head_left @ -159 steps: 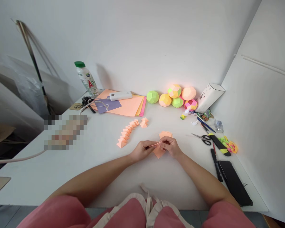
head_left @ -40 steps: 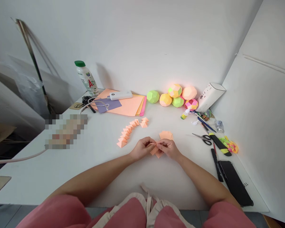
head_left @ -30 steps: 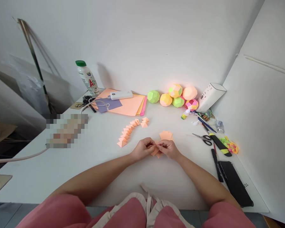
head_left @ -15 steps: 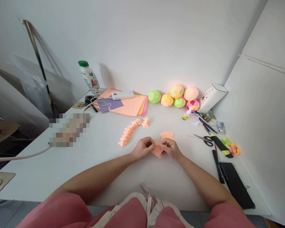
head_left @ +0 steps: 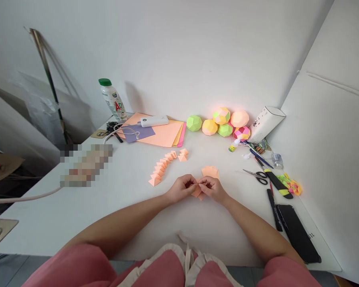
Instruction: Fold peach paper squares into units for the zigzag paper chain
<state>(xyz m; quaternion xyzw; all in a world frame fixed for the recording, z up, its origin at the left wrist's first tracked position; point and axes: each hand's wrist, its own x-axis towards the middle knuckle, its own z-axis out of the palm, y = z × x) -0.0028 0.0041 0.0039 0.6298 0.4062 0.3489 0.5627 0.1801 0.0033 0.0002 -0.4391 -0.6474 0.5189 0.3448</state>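
Note:
Between my hands is a piece of orange paper (head_left: 199,193) with folded edges, its lower corner pointing toward me. My left hand (head_left: 183,189) pinches its upper left side with thumb and forefinger. My right hand (head_left: 214,189) pinches it from the other side, the two sets of fingertips nearly touching and hiding the top of the sheet. Just beyond my right hand lies more orange paper (head_left: 210,172). To the left, a curved row of small folded orange paper pieces (head_left: 160,170) rests on the white table, with a few similar pieces (head_left: 183,155) beside its far end.
Colourful paper balls (head_left: 221,116) sit against the wall. Paper sheets (head_left: 164,135) carry a white power bank (head_left: 154,120), near a bottle (head_left: 113,100). On the right lie scissors (head_left: 259,174), a utility knife (head_left: 278,183), a glue bottle (head_left: 234,145) and a black phone (head_left: 299,233).
My right hand has shifted left, bringing its fingertips close to my left hand's at the top of the orange paper. Less of the sheet shows now.

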